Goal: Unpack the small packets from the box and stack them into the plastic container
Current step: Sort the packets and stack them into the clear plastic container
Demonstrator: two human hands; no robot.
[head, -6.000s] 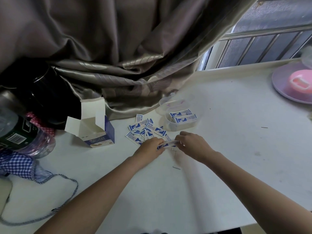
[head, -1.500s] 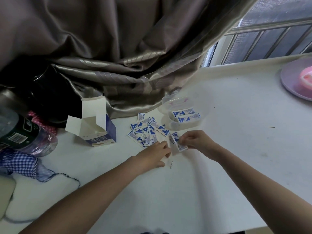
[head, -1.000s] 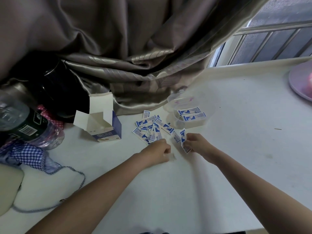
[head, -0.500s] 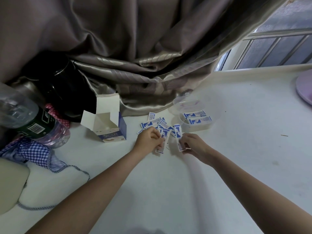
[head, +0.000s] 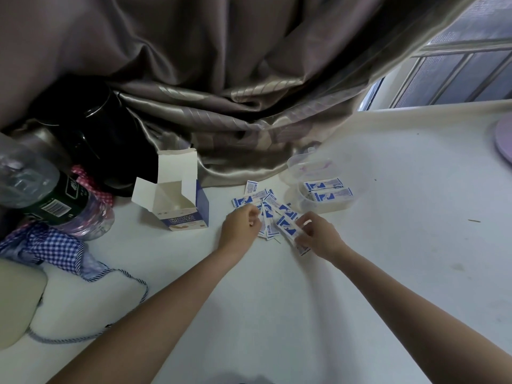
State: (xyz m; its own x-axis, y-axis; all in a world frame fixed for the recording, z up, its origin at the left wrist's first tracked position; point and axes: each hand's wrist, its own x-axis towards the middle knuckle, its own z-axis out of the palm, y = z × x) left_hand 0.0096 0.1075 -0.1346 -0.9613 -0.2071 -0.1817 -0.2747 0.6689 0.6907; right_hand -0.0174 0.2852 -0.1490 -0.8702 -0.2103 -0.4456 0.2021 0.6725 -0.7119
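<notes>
Your right hand (head: 318, 234) is pinched on a small stack of packets (head: 288, 230), fingers and thumb closed around its edges. Your left hand (head: 242, 224) is curled closed at the near left edge of the loose packet pile (head: 259, 196); whether it grips a packet cannot be told. The pile lies on the counter (head: 277, 300) between and just beyond both hands. Beyond your right hand, near it, sits the clear plastic container (head: 327, 200) with two packets lying flat inside. Left of your left hand stands the opened box (head: 180, 206), flaps up. A curtain (head: 221, 92) hangs behind.
</notes>
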